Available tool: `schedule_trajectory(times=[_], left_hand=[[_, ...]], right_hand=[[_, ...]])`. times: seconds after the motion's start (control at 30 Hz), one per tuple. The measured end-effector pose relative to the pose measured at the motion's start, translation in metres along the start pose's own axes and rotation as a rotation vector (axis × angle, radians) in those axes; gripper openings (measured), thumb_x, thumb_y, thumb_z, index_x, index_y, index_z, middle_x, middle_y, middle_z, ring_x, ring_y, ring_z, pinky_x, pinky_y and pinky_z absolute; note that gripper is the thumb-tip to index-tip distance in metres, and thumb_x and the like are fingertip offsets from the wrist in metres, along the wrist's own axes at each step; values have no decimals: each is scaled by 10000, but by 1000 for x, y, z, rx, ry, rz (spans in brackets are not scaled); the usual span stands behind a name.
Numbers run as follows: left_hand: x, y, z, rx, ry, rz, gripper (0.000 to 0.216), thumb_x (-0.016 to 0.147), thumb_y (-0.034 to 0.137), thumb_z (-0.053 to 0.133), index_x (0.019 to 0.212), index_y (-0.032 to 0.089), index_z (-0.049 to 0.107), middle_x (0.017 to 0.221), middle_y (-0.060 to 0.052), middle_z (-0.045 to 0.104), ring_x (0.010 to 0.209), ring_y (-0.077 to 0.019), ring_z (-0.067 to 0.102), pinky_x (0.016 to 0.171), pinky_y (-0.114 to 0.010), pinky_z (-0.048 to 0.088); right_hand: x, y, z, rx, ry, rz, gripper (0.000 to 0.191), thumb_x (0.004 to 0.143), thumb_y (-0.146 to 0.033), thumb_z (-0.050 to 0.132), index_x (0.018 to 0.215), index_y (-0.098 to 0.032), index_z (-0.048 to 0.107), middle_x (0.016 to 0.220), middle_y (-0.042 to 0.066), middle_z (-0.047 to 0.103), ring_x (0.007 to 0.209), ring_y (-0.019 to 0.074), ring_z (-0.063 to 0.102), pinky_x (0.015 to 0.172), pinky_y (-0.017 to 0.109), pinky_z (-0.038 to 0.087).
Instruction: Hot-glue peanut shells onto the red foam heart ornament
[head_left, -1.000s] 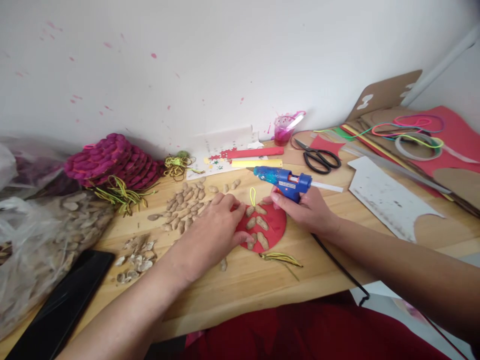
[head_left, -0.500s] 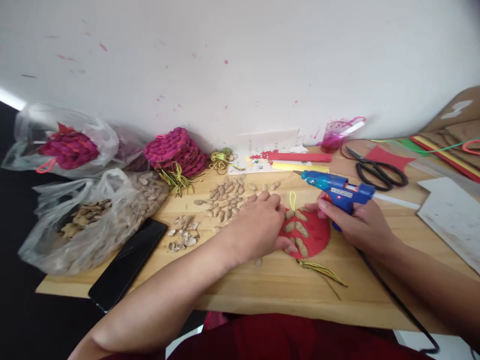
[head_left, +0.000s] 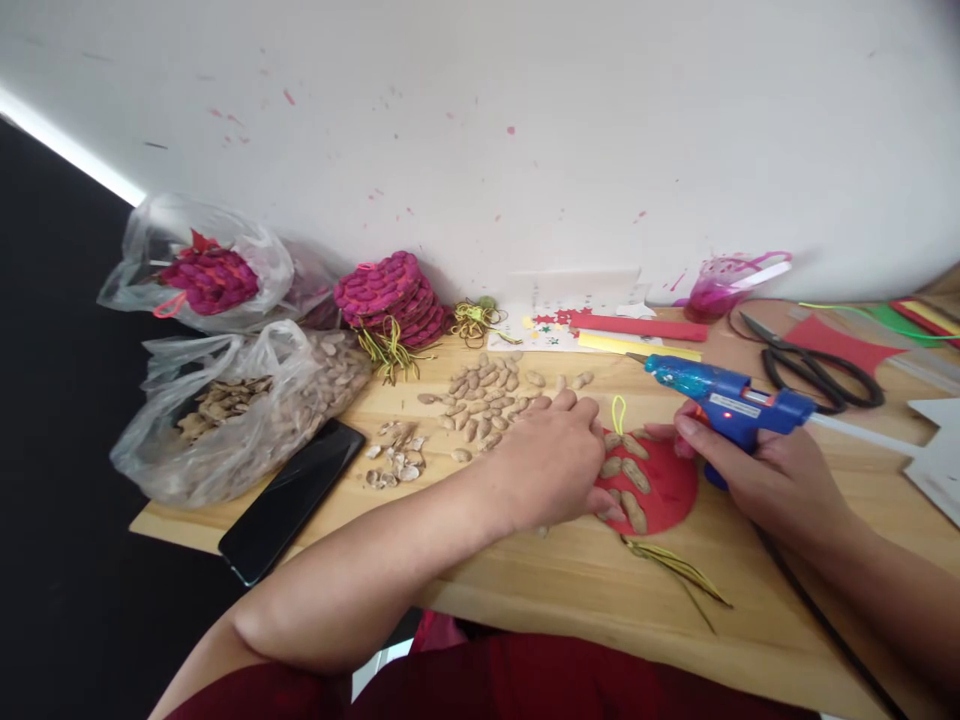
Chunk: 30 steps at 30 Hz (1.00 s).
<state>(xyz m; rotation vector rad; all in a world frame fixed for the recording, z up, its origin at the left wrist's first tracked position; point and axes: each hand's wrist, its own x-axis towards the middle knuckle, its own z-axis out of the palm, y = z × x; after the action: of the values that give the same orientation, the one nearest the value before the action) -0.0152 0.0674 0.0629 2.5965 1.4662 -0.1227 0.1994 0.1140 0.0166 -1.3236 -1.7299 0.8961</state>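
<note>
A round red disc [head_left: 671, 500] lies on the table with several peanut shells [head_left: 636, 475] on its face, a yellow loop at its top and an olive tassel [head_left: 686, 570] below. My left hand [head_left: 551, 460] is bent over the disc's left side, fingers curled near the upper edge and thumb against a lower peanut shell; its fingertips are partly hidden. Gripped in my right hand [head_left: 772, 480] is a blue glue gun [head_left: 735, 400], nozzle pointing left above the disc and a small red light lit. A finger of that hand reaches the disc's upper right edge.
Loose peanuts [head_left: 480, 395] and shell scraps [head_left: 394, 460] lie left of the disc. Further left are a black phone [head_left: 292, 505], a plastic bag of peanuts [head_left: 240, 430] and stacked magenta discs [head_left: 390, 300]. Black scissors [head_left: 821, 375] rest at right; the gun's cord [head_left: 817, 610] trails toward me.
My view has shifted left, so the whole scene sits further right in the picture. Both hands, the disc and the glue gun keep nearly the same places relative to one another.
</note>
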Motion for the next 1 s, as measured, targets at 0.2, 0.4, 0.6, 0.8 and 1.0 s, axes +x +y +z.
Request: schedule_trajectory(times=[0.2, 0.4, 0.6, 0.8, 1.0], left_hand=[[1, -1, 2, -2, 39, 20, 582, 827, 609, 705, 1132, 113, 701, 1134, -149, 608, 1158, -339, 532, 991, -457, 467], [1, -2, 4, 2, 42, 24, 570, 832, 608, 701, 1130, 123, 706, 1130, -150, 610, 1166, -337, 528, 999, -457, 462], [0, -2, 4, 4, 38, 28, 560, 835, 592, 706, 1129, 116, 707, 1135, -156, 613, 1177, -337, 526, 1010, -458, 458], [1, -2, 4, 11, 36, 34, 561, 839, 593, 701, 1131, 114, 709, 1133, -153, 609, 1179, -336, 523, 1019, -456, 452], [1, -2, 5, -2, 41, 29, 557, 832, 592, 709, 1134, 124, 711, 1123, -151, 605, 1182, -338, 523, 1005, -456, 463]], right_hand=[[1, 2, -1, -4, -4, 3, 339, 762, -557, 732, 693, -234, 658, 668, 81, 723, 768, 310, 749, 685, 397, 607], [1, 5, -1, -29, 9, 12, 299, 756, -516, 717, 684, -230, 668, 709, 85, 747, 761, 315, 754, 711, 428, 599], [1, 4, 0, -8, 7, 28, 241, 755, -463, 719, 715, -229, 680, 715, 92, 757, 749, 301, 753, 691, 398, 613], [3, 0, 0, -45, 21, -35, 287, 763, -502, 721, 662, -240, 666, 643, 75, 711, 699, 285, 727, 660, 390, 610], [2, 5, -1, -46, 7, -27, 353, 767, -563, 727, 657, -235, 656, 687, 83, 730, 743, 304, 743, 687, 402, 608]])
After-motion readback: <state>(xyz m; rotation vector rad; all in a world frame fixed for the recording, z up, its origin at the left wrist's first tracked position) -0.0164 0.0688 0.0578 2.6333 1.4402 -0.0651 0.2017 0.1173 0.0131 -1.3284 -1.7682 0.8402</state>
